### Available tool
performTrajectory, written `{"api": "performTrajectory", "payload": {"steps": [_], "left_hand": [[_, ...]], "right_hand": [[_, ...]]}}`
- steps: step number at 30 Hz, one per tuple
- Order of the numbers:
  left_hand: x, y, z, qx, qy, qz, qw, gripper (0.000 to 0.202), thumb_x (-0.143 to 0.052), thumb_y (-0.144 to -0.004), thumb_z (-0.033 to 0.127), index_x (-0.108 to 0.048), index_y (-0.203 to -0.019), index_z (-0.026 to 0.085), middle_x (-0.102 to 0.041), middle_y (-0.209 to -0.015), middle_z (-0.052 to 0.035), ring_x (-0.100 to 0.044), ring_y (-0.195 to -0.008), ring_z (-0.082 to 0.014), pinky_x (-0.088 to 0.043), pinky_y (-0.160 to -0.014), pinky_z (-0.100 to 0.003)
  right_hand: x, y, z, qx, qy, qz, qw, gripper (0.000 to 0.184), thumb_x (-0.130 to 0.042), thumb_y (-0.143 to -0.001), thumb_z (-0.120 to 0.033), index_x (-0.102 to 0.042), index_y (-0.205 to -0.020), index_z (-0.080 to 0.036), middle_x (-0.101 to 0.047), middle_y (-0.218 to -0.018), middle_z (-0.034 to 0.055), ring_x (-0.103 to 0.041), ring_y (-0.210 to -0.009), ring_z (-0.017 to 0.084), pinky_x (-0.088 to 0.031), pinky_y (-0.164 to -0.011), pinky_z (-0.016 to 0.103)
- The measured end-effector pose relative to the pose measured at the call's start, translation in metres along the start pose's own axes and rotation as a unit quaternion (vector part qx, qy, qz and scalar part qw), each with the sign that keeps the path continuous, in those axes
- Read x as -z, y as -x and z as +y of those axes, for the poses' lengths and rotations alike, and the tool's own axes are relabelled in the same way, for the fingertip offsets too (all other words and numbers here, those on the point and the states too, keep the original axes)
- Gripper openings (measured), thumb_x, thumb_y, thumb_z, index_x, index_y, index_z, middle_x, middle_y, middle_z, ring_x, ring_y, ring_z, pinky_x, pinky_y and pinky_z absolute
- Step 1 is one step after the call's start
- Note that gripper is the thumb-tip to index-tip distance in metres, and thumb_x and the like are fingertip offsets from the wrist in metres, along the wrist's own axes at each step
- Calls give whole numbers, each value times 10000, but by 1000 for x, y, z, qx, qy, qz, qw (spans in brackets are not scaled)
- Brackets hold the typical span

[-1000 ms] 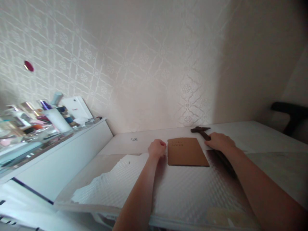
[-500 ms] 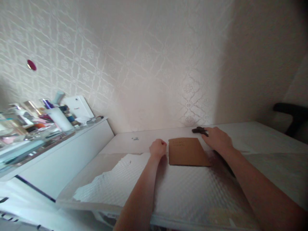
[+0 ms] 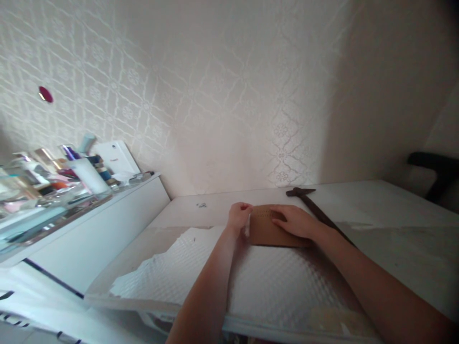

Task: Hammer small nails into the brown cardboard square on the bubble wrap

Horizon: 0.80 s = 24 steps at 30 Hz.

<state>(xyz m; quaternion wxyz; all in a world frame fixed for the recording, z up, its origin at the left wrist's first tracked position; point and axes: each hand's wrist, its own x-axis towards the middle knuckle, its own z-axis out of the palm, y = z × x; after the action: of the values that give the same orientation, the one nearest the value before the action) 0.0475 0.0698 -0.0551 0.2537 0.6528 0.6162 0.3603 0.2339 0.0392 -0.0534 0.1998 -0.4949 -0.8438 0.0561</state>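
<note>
A flat brown leather piece with rows of small holes lies on a white quilted sheet on the table. My right hand rests flat on top of the piece, fingers stretched toward its left side. At the piece's left edge my left hand is curled, fingers pinching or touching that edge. A dark hammer lies on the table just right of my right hand, head toward the wall, nobody holding it.
The white table meets a patterned wall. Small dark bits lie near the wall. A white shelf at left holds several cosmetic bottles and a white tablet. A dark chair arm shows at far right.
My right hand has let go of the hammer and moved left onto the brown piece. The hammer now lies free on the table. My left hand shifted slightly to the piece's edge.
</note>
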Motion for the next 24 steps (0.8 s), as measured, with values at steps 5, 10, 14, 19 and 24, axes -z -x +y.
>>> {"api": "performTrajectory", "payload": {"steps": [5, 10, 14, 19, 24], "left_hand": [[-4, 2, 1, -26, -53, -8, 998, 137, -548, -761, 189, -662, -816, 137, -667, -837, -46, -589, -789, -136, -431, -702, -211], [-4, 6, 5, -43, -112, -14, 993, 139, -550, -773, 202, -663, -828, 144, -665, -871, -49, -587, -802, -138, -426, -725, -211], [-3, 7, 6, -43, -121, -17, 992, 134, -554, -777, 216, -665, -823, 157, -666, -873, -39, -587, -807, -137, -425, -728, -209], [-3, 7, 7, -35, -110, -23, 993, 134, -556, -774, 223, -665, -822, 161, -668, -850, -31, -590, -801, -138, -431, -705, -208], [-2, 8, 9, -30, -114, -27, 993, 129, -562, -769, 225, -669, -817, 170, -670, -830, -24, -592, -801, -138, -433, -700, -208]], "right_hand": [[0, 0, -1, 1, -6, -6, 1000, 413, -502, -764, -287, -539, -1166, -199, -581, -1140, 65, -523, -1045, 215, -377, -899, 313], [0, 0, -2, -5, -14, -13, 1000, 430, -506, -763, -282, -523, -1187, -211, -580, -1141, 60, -524, -1042, 218, -373, -901, 320], [1, 0, -3, -10, -16, -16, 1000, 429, -505, -763, -295, -529, -1182, -205, -576, -1145, 67, -522, -1042, 224, -370, -905, 327], [2, 0, -4, -15, -21, -23, 999, 421, -513, -759, -279, -533, -1174, -212, -577, -1144, 64, -523, -1039, 222, -372, -902, 325], [2, -1, -4, -17, -17, -21, 999, 406, -512, -760, -288, -547, -1156, -202, -578, -1141, 68, -523, -1037, 224, -371, -902, 325]]}}
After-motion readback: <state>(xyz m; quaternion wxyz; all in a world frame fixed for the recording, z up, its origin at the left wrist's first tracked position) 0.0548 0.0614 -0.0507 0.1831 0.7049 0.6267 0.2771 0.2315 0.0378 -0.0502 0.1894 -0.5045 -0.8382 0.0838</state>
